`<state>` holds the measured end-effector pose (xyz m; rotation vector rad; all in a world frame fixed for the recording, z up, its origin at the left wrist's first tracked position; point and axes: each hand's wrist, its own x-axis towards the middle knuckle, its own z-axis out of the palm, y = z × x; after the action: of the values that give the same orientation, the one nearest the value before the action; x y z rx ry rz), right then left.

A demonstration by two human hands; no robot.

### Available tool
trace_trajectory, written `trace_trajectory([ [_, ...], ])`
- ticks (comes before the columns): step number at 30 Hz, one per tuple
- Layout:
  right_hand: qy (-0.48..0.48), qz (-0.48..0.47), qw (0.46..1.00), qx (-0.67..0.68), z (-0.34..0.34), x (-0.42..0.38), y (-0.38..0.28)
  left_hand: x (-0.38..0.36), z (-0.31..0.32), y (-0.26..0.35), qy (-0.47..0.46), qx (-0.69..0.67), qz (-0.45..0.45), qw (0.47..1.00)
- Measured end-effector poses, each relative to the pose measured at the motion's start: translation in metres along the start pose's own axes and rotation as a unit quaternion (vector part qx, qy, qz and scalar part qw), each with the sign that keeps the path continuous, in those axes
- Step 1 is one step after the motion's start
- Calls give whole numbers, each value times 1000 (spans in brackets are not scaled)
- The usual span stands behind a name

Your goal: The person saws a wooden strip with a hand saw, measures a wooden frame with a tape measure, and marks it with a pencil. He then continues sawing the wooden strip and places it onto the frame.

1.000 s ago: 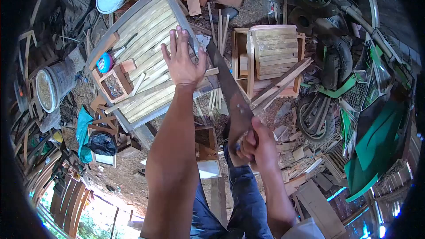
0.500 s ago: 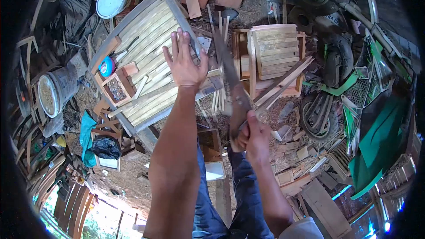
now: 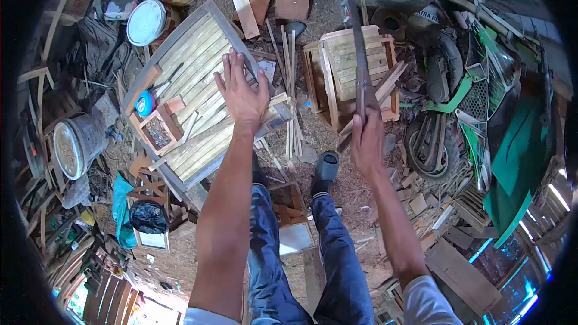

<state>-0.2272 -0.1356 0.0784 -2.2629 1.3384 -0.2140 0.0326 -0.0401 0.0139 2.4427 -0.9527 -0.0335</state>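
Left hand (image 3: 244,93) pressing open on pale slatted wooden panel with grey frame (image 3: 197,55), 10 o'clock; right hand (image 3: 369,138), well apart, clenching long dark metal handsaw (image 3: 361,63), blade pointing toward 12

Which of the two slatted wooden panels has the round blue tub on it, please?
The larger panel, beneath the left hand, holds the tub; the smaller panel has none.

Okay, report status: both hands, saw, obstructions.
Left hand spread on slatted tabletop. Right hand gripping handsaw, blade off the tabletop. Small wooden box and blue tub on tabletop, left of left hand.
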Motion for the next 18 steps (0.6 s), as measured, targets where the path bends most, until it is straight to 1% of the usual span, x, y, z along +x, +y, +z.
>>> trace_trajectory([
  [1, 14, -17, 999, -37, 8, 9, 10, 0, -1, 0, -3, -11, 2, 1000],
  [2, 13, -27, 996, -79, 14, 14, 21, 0, 1, -1, 29, -55, 1, 998],
  [4, 8, -52, 986, -161, 25, 23, 35, -7, -7, 2, 25, -70, 13, 997],
  [5, 4, -48, 981, -187, 29, 24, 39, -12, -14, 0, 23, -74, 17, 997],
  [6, 1, -44, 976, -212, 32, 26, 42, -17, -20, 3, 65, -42, 69, 995],
  [7, -5, -39, 971, -238, 34, 26, 45, -25, -25, 6, 44, -41, 69, 996],
  [8, -28, -27, 972, -234, 35, 27, 48, -31, -31, 8, 23, -40, 70, 996],
  [9, -5, -32, 972, -234, 35, 25, 46, -35, -34, 9, 5, -39, 72, 997],
  [10, 17, -36, 971, -235, 36, 23, 43, -39, -36, 7, 6, -53, 100, 994],
  [11, 42, -41, 970, -237, 35, 22, 41, -42, -39, 7, -14, -61, 116, 991],
  [12, 41, -13, 971, -235, 33, 20, 33, -45, -40, 6, -35, -69, 131, 988],
  [13, 47, -5, 974, -222, 27, 17, 19, -48, -43, 7, -55, -78, 145, 985],
  [14, 53, 3, 976, -210, 21, 14, 4, -52, -48, 7, -92, -68, 146, 983],
  [15, 59, 10, 978, -198, 19, 13, -7, -53, -48, 6, -104, -76, 138, 982],
  [18, -31, -55, 998, -19, 35, 8, -21, -56, -50, 0, -141, -109, 110, 978],
])
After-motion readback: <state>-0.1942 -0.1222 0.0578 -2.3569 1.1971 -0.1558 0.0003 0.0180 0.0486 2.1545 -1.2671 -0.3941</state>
